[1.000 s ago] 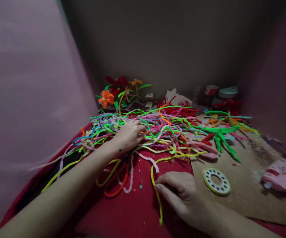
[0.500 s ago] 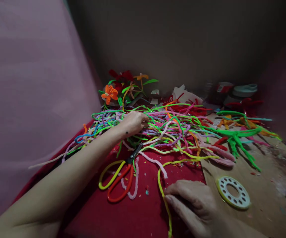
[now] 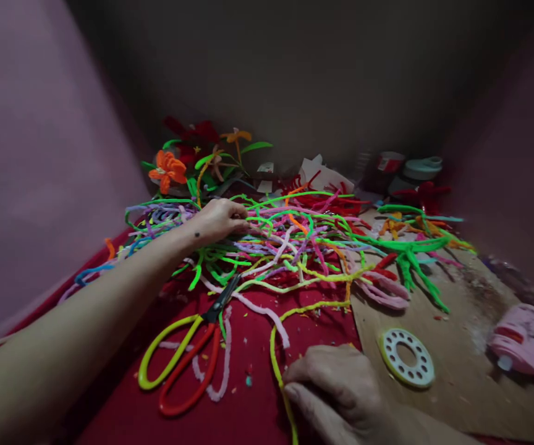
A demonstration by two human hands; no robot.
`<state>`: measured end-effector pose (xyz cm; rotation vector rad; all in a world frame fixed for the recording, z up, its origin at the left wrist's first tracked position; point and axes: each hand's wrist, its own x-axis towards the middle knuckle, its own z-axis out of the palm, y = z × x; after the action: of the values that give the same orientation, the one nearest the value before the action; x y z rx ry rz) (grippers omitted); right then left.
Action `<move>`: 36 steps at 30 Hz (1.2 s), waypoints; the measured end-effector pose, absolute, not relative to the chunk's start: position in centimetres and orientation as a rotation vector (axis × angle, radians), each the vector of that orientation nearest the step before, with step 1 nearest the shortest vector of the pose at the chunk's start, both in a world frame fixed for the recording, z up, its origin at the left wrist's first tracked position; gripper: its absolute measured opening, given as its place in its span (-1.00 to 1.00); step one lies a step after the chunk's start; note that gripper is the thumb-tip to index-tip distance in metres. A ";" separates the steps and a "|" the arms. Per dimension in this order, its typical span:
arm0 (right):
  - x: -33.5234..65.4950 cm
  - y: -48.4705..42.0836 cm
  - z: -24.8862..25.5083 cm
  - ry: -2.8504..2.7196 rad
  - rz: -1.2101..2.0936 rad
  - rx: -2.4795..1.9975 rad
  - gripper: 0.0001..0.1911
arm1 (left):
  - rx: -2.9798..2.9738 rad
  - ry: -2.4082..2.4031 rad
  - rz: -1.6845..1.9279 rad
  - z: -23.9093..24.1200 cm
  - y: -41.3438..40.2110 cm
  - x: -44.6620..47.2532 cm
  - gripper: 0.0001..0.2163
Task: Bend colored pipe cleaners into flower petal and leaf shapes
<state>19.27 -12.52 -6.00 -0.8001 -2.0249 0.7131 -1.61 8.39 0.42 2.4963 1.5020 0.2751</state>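
Your right hand point(image 3: 336, 389) pinches the yellow strand point(image 3: 273, 349), which runs over red cloth point(image 3: 248, 423) on the near side of the tangled pile point(image 3: 279, 252). Light pinch should spare its fuzz. Your left hand point(image 3: 218, 219) curls at the pile (grip hidden, can't tell). Mind the scissors point(image 3: 211, 316), tips at pile's edge. Pink glue gun point(image 3: 521, 340) far right.

Yellow strand point(image 3: 273, 347): Fuzzy and bent, it curved across the red cloth point(image 3: 239, 417) toward the left edge of the brown board point(image 3: 457, 395).
Multicolored pile point(image 3: 276, 238): Fuzzy strands lay tangled, reaching over that edge.
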 end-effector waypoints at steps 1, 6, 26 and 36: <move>19.3 -12.4 -6.0 -2.027 0.710 -0.804 -0.82 | 2.508 1.489 0.247 0.2 8.4 -1.7 -0.70; 19.6 -12.1 -5.4 -2.024 0.732 -0.852 -0.85 | 2.596 1.396 0.142 -0.1 8.0 -2.1 -0.72; 19.6 -12.5 -5.4 -2.091 0.646 -0.893 -0.79 | 3.075 1.300 0.183 -2.9 -1.2 -2.1 -0.65; 19.8 -12.7 -5.6 -2.110 0.640 -0.929 -0.76 | 3.065 1.490 0.008 -3.3 -4.6 -0.4 -0.59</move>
<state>19.76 -12.69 -5.61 -0.9290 -2.1099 0.6397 -0.37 -4.62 -3.30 3.0653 1.4897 0.0083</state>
